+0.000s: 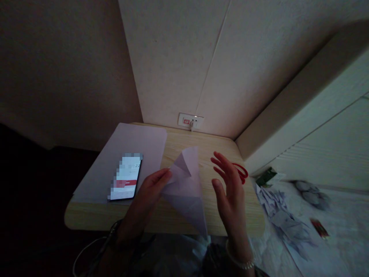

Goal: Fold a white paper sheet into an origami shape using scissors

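Observation:
My left hand pinches the left edge of a folded white paper, a pointed shape held over the small wooden table. My right hand hovers just right of the paper with its fingers stretched out and apart, holding nothing. Red-handled scissors lie on the table behind my right hand, partly hidden by it.
A phone with a lit screen rests on a flat white sheet on the table's left. A wall socket sits at the back edge. Paper scraps and a small dark packet lie on the bed at right.

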### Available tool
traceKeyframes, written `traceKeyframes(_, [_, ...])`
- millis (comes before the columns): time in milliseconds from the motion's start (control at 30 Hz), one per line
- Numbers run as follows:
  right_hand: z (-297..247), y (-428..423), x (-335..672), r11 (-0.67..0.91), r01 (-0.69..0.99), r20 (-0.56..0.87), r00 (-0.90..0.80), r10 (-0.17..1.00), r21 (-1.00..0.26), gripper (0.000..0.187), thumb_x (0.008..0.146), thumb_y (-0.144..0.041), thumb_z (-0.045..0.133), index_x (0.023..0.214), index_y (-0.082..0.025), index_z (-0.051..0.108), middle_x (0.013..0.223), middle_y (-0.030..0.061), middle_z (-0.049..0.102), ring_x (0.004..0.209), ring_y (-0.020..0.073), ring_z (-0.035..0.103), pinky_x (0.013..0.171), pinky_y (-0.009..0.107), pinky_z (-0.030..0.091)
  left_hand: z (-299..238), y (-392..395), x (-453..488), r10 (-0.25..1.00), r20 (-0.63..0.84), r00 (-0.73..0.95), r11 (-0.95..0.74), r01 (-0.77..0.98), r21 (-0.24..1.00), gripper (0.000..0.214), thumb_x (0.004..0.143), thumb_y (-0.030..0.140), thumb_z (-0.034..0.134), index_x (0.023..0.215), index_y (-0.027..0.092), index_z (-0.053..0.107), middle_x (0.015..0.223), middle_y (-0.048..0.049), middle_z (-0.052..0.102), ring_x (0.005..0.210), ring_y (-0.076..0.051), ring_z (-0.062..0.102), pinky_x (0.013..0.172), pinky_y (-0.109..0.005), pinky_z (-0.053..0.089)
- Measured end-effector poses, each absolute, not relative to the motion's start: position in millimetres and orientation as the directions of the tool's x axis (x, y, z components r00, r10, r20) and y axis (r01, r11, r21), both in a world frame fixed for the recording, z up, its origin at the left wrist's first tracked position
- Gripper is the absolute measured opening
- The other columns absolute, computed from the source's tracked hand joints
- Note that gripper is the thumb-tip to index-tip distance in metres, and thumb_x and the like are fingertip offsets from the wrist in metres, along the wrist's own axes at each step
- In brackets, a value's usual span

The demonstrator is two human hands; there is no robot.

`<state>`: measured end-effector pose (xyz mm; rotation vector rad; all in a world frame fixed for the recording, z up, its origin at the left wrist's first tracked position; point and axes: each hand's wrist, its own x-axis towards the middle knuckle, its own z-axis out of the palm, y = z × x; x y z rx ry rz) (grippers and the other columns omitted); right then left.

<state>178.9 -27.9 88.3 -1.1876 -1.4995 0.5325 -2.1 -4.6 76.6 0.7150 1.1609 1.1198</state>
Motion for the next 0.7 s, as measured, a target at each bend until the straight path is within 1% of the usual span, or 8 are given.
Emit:
traceKeyframes(67, [81, -35, 181, 0.329, 0.26, 0.359, 0.076, 0.93, -0.908, 0.044, 0.093, -0.041, 0.046, 0.134, -0.026, 0.044, 0.137, 0.0101, 0.052, 0.117, 0.0238, 0.057, 0.093, 0.04, 0.049, 78, -5, 0, 0.924, -0.369, -0.097, 0.301, -0.409, 0.861, 0.029, 0.062, 0.039, 0.078, 0.079, 0.016, 0.073, 0.075, -0.0033, 0.075, 0.073, -0.02, 0.068, 0.061, -0.024, 0.051])
traceKeyframes(133, [76, -40, 180, 0.202, 0.208, 0.208, 0.007, 0.978, -0.957, 0.047, 0.088, -0.045, 0.052, 0.129, -0.023, 0.047, 0.122, 0.0101, 0.063, 0.106, 0.0243, 0.062, 0.085, 0.037, 0.051, 78, -7, 3, 0.927, -0.352, -0.126, 0.255, -0.476, 0.842, 0.03, 0.065, 0.038, 0.077, 0.085, 0.016, 0.072, 0.081, -0.0042, 0.076, 0.075, -0.02, 0.068, 0.06, -0.023, 0.051])
traceKeyframes(233, [75, -43, 171, 0.014, 0.347, 0.005, -0.027, 1.0, -0.938, 0.027, 0.083, -0.04, 0.059, 0.097, -0.018, 0.064, 0.086, 0.0052, 0.07, 0.079, 0.0211, 0.063, 0.068, 0.029, 0.049, 78, -11, 8, 0.942, -0.324, -0.088, 0.228, -0.54, 0.81, 0.031, 0.07, 0.038, 0.075, 0.091, 0.015, 0.071, 0.085, -0.0046, 0.076, 0.076, -0.021, 0.069, 0.062, -0.025, 0.052])
traceKeyframes(267, [76, -42, 168, -0.014, 0.393, -0.017, -0.005, 1.0, -0.919, 0.024, 0.083, -0.039, 0.058, 0.083, -0.017, 0.065, 0.072, 0.003, 0.066, 0.068, 0.0187, 0.06, 0.061, 0.027, 0.045, 78, -12, 10, 0.941, -0.329, -0.072, 0.237, -0.553, 0.799, 0.032, 0.071, 0.038, 0.074, 0.093, 0.015, 0.07, 0.085, -0.0046, 0.076, 0.076, -0.022, 0.069, 0.063, -0.027, 0.053])
traceKeyframes(333, [78, -40, 164, -0.05, 0.432, -0.03, 0.053, 0.998, -0.901, 0.029, 0.082, -0.041, 0.055, 0.069, -0.016, 0.062, 0.056, -0.0007, 0.056, 0.055, 0.0145, 0.048, 0.05, 0.024, 0.035, 81, -14, 13, 0.94, -0.34, -0.043, 0.259, -0.56, 0.787, 0.033, 0.073, 0.039, 0.071, 0.096, 0.015, 0.07, 0.085, -0.0048, 0.076, 0.077, -0.024, 0.07, 0.065, -0.029, 0.054])
traceKeyframes(400, [79, -38, 163, -0.067, 0.423, -0.032, 0.088, 0.996, -0.904, 0.031, 0.081, -0.043, 0.055, 0.066, -0.016, 0.061, 0.052, -0.0025, 0.049, 0.052, 0.0127, 0.041, 0.048, 0.024, 0.03, 84, -15, 14, 0.949, -0.314, -0.021, 0.252, -0.549, 0.797, 0.032, 0.076, 0.038, 0.067, 0.098, 0.015, 0.07, 0.087, -0.0052, 0.076, 0.081, -0.025, 0.07, 0.068, -0.031, 0.055])
traceKeyframes(567, [84, -38, 169, -0.105, 0.343, -0.068, 0.117, 0.991, -0.934, 0.031, 0.08, -0.043, 0.056, 0.067, -0.015, 0.062, 0.055, -0.0026, 0.047, 0.054, 0.0125, 0.04, 0.049, 0.024, 0.029, 89, -14, 6, 0.971, -0.241, 0.016, 0.217, -0.495, 0.842, 0.027, 0.078, 0.036, 0.064, 0.094, 0.016, 0.071, 0.099, -0.0062, 0.076, 0.098, -0.028, 0.067, 0.076, -0.03, 0.054])
traceKeyframes(700, [87, -37, 172, -0.106, 0.297, -0.07, 0.13, 0.989, -0.949, 0.032, 0.08, -0.044, 0.058, 0.067, -0.015, 0.063, 0.057, -0.0021, 0.046, 0.056, 0.0127, 0.039, 0.051, 0.024, 0.03, 89, -15, -2, 0.957, -0.278, 0.077, 0.279, -0.496, 0.822, 0.031, 0.074, 0.042, 0.066, 0.091, 0.016, 0.071, 0.095, -0.0081, 0.077, 0.09, -0.027, 0.07, 0.073, -0.033, 0.056])
